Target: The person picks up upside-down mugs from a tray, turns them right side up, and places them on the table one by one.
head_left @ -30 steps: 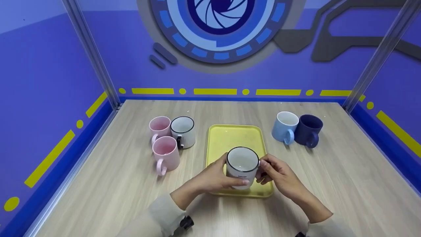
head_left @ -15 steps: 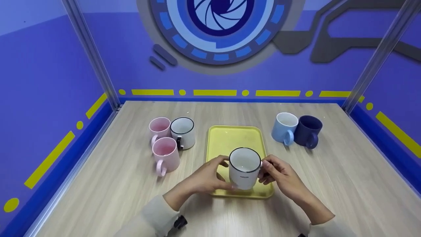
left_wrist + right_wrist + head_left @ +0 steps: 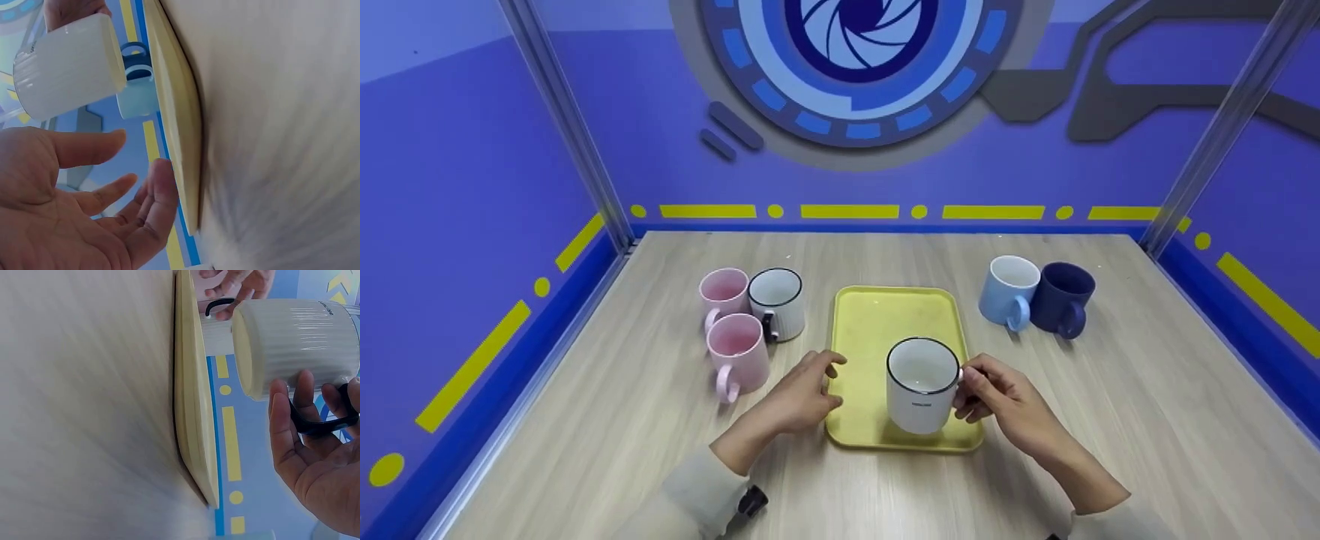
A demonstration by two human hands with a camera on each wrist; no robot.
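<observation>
A white mug [image 3: 924, 401] with a black rim hangs upright above the front right of a yellow tray [image 3: 870, 319]. My right hand [image 3: 1009, 401] grips it by its handle, which shows black in the right wrist view, with fingers curled through the loop [image 3: 320, 426]. Both wrist views show a gap between the mug's base and the tray. Apart from the mug, my left hand [image 3: 802, 394] is at the tray's left edge, thumb and fingers spread and loosely bent, holding nothing. Whether its fingertips touch the tray's rim I cannot tell.
Left of the tray stand two pink mugs [image 3: 746, 364] and another white mug [image 3: 784, 319] with a black handle, close together. A light blue mug [image 3: 1003, 300] and a navy mug [image 3: 1054, 304] stand at the back right. Blue panels [image 3: 840, 184] enclose the wooden table [image 3: 622, 420].
My left hand has let go of the white mug and moved left to the tray's edge. The right hand, still gripping the handle, has shifted slightly right with the mug.
</observation>
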